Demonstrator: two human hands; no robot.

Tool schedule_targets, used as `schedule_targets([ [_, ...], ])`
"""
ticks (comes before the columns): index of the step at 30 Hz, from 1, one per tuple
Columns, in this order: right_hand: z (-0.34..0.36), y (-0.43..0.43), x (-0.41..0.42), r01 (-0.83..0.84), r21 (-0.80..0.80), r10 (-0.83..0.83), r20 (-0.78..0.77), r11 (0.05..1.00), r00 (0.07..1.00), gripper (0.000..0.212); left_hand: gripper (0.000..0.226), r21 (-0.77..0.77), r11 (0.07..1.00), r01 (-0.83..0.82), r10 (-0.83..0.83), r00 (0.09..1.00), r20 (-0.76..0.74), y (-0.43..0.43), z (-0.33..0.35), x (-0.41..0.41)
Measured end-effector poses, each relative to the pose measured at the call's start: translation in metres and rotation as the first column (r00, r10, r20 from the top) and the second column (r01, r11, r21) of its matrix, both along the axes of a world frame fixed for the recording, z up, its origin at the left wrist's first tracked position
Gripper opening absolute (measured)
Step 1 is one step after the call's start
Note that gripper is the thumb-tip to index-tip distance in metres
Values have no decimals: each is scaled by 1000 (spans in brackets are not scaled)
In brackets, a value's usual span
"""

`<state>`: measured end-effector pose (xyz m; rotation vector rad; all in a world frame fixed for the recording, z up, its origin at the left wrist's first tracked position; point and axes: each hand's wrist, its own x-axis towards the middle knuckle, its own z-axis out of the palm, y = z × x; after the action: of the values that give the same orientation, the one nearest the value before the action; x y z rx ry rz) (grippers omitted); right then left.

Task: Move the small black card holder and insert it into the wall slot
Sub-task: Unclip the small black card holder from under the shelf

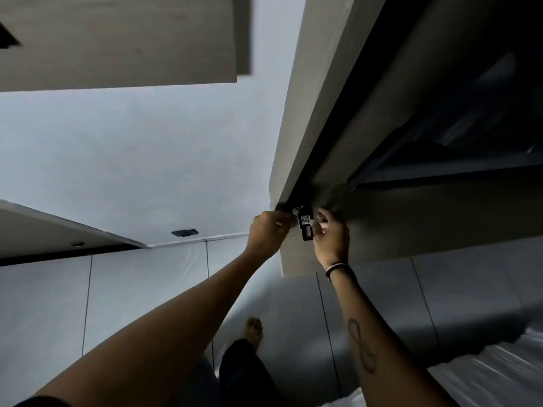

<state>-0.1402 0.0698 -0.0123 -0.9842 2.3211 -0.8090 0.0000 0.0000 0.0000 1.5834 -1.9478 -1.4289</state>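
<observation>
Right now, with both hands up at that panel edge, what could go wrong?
1. The holder hangs between the left hand and right hand, seemingly pinched only by fingertips; it could slip and fall to the floor.
2. The scene is dim and the slot itself isn't clearly visible, so the holder could be aimed wrong or jam.
3. The key ring on top might snag on the panel.
</observation>
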Motion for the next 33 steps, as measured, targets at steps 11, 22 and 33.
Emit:
schedule_targets([
  [11,-25,-36,-16,-112,148,108,38,983,993,27,25,122,970,-211,207,977,42,2,-34,-45],
  [22,-12,-18,-3,75,125,-134,581,989,802,23,17,405,877,-259,349,922,-167,-2,-44,-2],
  [33,51,-31,95,-43,-67,77,669,997,739,8,14,429,876,-220,372,875,-311,-19,24,124],
])
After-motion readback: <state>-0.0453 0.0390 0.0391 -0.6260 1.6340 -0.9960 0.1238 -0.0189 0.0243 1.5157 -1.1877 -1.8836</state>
